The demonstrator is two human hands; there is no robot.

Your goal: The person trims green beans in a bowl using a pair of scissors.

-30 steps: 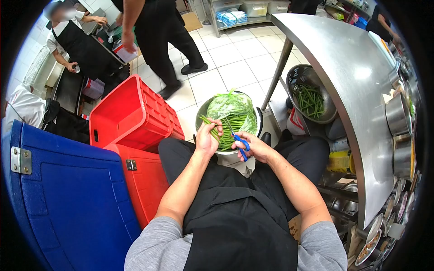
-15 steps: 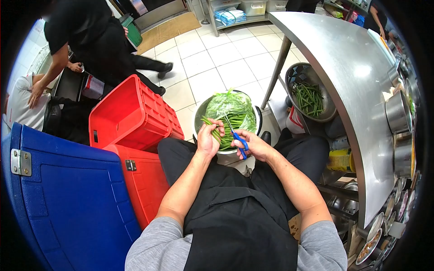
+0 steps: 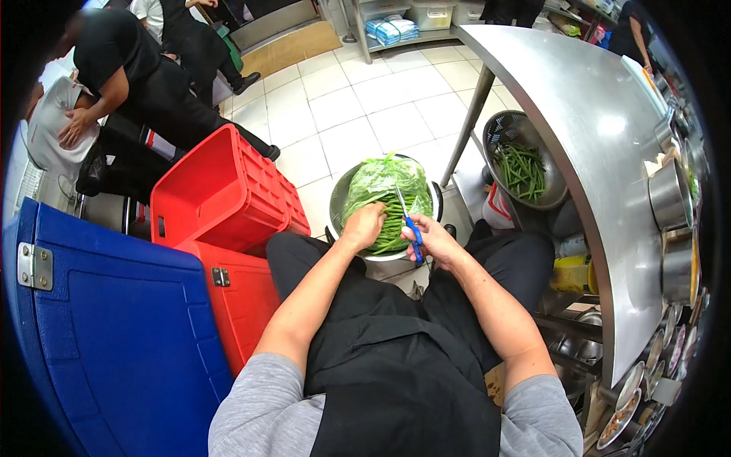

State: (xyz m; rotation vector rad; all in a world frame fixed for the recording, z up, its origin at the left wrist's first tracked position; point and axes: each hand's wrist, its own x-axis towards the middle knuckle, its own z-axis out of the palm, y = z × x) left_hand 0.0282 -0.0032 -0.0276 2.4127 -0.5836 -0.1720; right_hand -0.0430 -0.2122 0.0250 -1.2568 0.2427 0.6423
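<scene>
Between my knees stands a colander [image 3: 339, 199] with long green beans [image 3: 391, 228] and a clear plastic bag [image 3: 388, 179] in it. My left hand [image 3: 365, 227] reaches down onto the beans at the left side, its fingers bent and their tips hidden among the beans. My right hand [image 3: 432, 241] holds blue-handled scissors [image 3: 415, 234] over the right side of the beans, blades pointing up and away from me.
A red crate [image 3: 221, 194] and a blue box [image 3: 122, 327] stand at my left. On the right, a second colander [image 3: 552, 171] with beans sits beneath a steel table [image 3: 563, 99]. Several people are at the upper left.
The beans my left hand held up beside the scissors are out of it, and the hand has lowered into the colander. The scissors moved slightly right. People at the upper left have shifted.
</scene>
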